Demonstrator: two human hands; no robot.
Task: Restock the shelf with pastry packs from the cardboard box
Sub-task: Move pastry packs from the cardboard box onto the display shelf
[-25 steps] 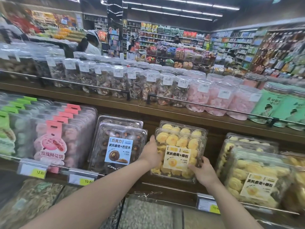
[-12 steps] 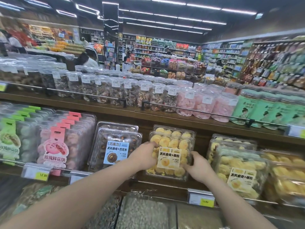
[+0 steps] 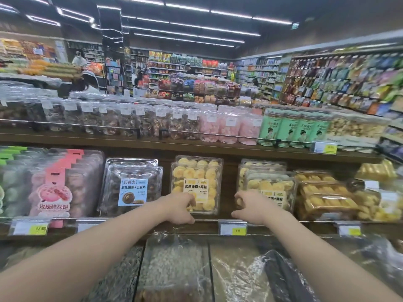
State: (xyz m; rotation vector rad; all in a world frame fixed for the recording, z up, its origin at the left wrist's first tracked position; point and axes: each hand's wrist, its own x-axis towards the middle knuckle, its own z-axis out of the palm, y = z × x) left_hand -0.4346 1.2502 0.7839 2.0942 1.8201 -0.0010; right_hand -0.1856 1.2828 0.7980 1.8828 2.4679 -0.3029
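Observation:
A clear pastry pack [image 3: 196,173] of yellow cookies stands upright at the front of the middle shelf, with another like it behind. My left hand [image 3: 178,209] is at its lower left corner, fingers loosely curled against the front face and gripping nothing. My right hand [image 3: 250,207] hovers to the right of that pack, in front of a neighbouring yellow cookie pack [image 3: 270,184], with fingers loosely curled and holding nothing. The cardboard box is out of view.
Chocolate cookie packs [image 3: 133,188] stand left of the yellow pack and pink pastry packs [image 3: 54,188] further left. More yellow packs [image 3: 322,197] fill the right. Jars [image 3: 218,127] line the upper shelf. Price tags [image 3: 233,227] hang on the rail; plastic-covered bulk bins [image 3: 172,269] lie below.
Both hands have let go of the yellow pack, which now stands on the shelf. My right hand has drifted right and my left hand has dropped to the pack's lower corner.

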